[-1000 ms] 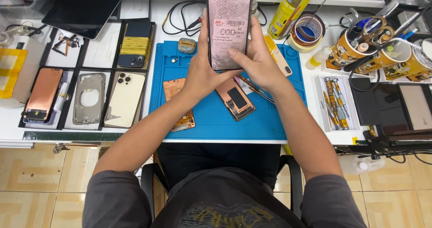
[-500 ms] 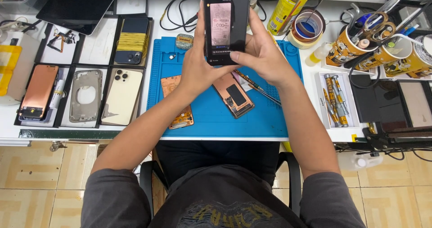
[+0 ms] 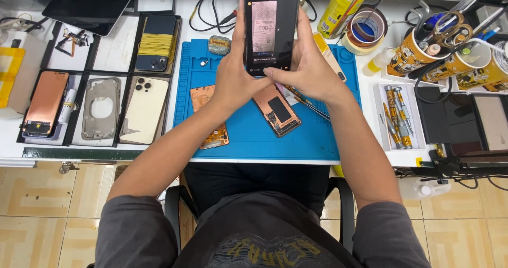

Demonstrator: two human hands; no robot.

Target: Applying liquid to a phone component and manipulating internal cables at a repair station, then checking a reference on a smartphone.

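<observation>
Worktop (image 3: 370, 157): white, wide, crowded; far edge and both sides cut off by the frame.

Blue mat (image 3: 254, 141): rectangular, at centre of the worktop, directly under both hands.

Black compartment tray (image 3: 124, 77): left of the mat; holds a pale phone back (image 3: 144, 109), a grey frame (image 3: 101, 108), a copper-coloured panel (image 3: 46, 101) and a dark phone wrapped in yellow bands (image 3: 156, 46).

Smartphone (image 3: 271, 24): dark, screen lit and facing the camera; raised above the far half of the mat, long axis running away from the body, top end cut off by the frame.

Left hand (image 3: 235, 80): fingers clasped around the left edge and lower back of the smartphone, thumb along the side.

Right hand (image 3: 312, 69): fingers wrapped around the right edge, thumb laid across the lower part of the screen. Equally near; grip shared between the two hands.

Copper-backed display (image 3: 278, 109): flat on the mat just below the hands, tilted. A second copper part (image 3: 209, 117) partly hidden under the left forearm.

Tape rolls (image 3: 366, 30), yellow spray can (image 3: 346, 6), cups of tools (image 3: 450, 48): far right. White tray of screwdriver bits (image 3: 397, 114): right of the mat.

Tweezers (image 3: 309, 103): thin, partly hidden beneath the right wrist. Screen contents too small to make out.
</observation>
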